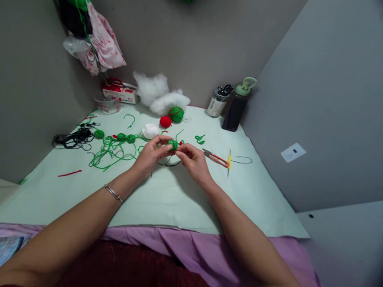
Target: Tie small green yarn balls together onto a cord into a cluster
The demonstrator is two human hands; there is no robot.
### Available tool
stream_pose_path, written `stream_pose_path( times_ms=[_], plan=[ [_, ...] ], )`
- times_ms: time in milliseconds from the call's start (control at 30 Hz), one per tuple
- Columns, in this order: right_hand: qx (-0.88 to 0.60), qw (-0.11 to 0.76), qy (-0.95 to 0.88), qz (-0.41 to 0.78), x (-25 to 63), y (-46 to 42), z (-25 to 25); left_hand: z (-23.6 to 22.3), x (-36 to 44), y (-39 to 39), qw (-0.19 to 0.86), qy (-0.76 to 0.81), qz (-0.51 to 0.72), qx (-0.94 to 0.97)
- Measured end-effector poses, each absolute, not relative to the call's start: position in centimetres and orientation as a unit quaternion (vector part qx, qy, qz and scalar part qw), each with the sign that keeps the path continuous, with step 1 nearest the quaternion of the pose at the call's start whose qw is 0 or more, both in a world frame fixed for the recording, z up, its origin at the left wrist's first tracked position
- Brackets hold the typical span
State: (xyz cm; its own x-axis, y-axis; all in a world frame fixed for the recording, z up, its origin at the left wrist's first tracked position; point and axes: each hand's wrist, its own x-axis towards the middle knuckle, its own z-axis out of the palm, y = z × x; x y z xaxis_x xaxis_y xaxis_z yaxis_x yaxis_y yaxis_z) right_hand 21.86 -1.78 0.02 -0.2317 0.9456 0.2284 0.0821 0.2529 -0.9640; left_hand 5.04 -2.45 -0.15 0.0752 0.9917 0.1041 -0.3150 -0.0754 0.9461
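Above the middle of the table, my left hand (151, 154) is closed around a small green crocheted piece (173, 144), gripping it between thumb and fingers. My right hand (194, 162) pinches at the piece's right edge; what lies between its fingertips is too small to make out. A bit of red (181, 143) shows at that edge, and a loose green yarn end (179, 133) sticks up behind. Under the hands a dark thread or cord (168, 164) curves across a pale object. To the right lie orange-handled thread snips (217, 158) and a yellow-gripped tool (229, 162).
Left lie tangled green yarn (111, 157), black cord (75, 138) and a red strip (69, 173). Behind are white (150, 131), red (165, 121) and green (176, 114) yarn balls, and stuffing (151, 89). A bottle (235, 109) and pen holder (216, 105) stand back right.
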Motion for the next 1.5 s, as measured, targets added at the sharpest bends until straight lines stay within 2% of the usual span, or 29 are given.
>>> stream_pose_path(
  times_ms=[233, 333, 500, 667, 867, 1033, 1100, 1267, 1333, 1400, 1500],
  plan=[
    [-0.393, 0.444, -0.491, 0.638, 22.6, -0.8, -0.5, -1.4, 5.1, -2.1, 0.452, 0.421, 0.551, 0.562],
    [-0.384, 0.440, -0.462, 0.667, 23.0, -0.8, -0.2, -1.6, 5.1, -2.0, 0.438, 0.432, 0.541, 0.574],
    [-0.375, 0.475, -0.532, 0.592, 22.8, -0.8, 0.0, -1.5, 5.1, -2.0, 0.438, 0.433, 0.545, 0.569],
    [-0.400, 0.433, -0.606, 0.534, 22.6, -1.0, -0.1, -1.2, 5.2, -2.1, 0.425, 0.427, 0.551, 0.578],
    [-0.373, 0.404, -0.546, 0.633, 22.8, -1.5, 0.6, -1.3, 5.3, -2.2, 0.411, 0.428, 0.552, 0.586],
    [-0.373, 0.406, -0.532, 0.643, 23.1, -1.7, 1.0, -1.3, 5.5, -2.4, 0.424, 0.426, 0.529, 0.599],
    [-0.386, 0.403, -0.574, 0.599, 23.2, -1.7, 1.0, -1.2, 5.5, -2.4, 0.425, 0.429, 0.522, 0.603],
    [-0.432, 0.427, -0.700, 0.375, 23.0, -1.4, 0.6, -0.9, 5.5, -2.5, 0.436, 0.430, 0.505, 0.608],
    [-0.434, 0.441, -0.708, 0.341, 23.1, -1.2, 0.8, -1.1, 5.7, -2.5, 0.447, 0.430, 0.493, 0.611],
    [-0.438, 0.478, -0.665, 0.370, 23.5, -0.9, 1.4, -1.5, 5.8, -2.5, 0.460, 0.430, 0.469, 0.620],
    [-0.429, 0.544, -0.517, 0.503, 25.2, -0.3, 2.6, -2.2, 5.8, -2.4, 0.489, 0.421, 0.427, 0.633]
  ],
)
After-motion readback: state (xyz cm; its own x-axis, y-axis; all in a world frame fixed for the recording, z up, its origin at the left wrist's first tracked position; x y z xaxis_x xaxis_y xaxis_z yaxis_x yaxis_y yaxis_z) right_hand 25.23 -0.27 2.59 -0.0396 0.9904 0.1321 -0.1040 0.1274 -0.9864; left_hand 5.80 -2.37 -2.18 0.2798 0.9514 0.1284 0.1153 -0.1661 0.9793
